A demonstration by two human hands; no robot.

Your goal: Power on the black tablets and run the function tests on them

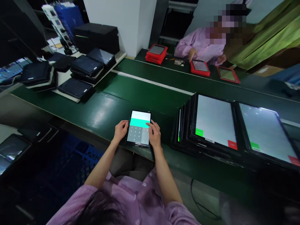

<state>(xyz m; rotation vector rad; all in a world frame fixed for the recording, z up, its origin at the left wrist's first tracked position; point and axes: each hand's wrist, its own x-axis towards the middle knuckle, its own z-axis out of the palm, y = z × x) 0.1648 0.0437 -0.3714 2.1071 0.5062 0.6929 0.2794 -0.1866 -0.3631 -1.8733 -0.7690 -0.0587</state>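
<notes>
A black-framed tablet (138, 128) lies on the green bench in front of me. Its lit screen shows a calculator keypad below a turquoise band. At the left edge of the tablet, my left hand (121, 131) is closed, with curled fingers gripping the side. My right hand (154, 134) is at the right edge, its fingers apart and one stretched over the screen near the turquoise band. Whether that fingertip touches the glass I cannot tell.
To my right stand stacks of lit tablets (215, 120) with green and red corner patches. Dark tablets (86, 65) are piled at the left. Across the bench, a co-worker's hand (192, 53) touches a red-cased tablet (199, 67); more red-cased tablets (156, 55) are stacked nearby.
</notes>
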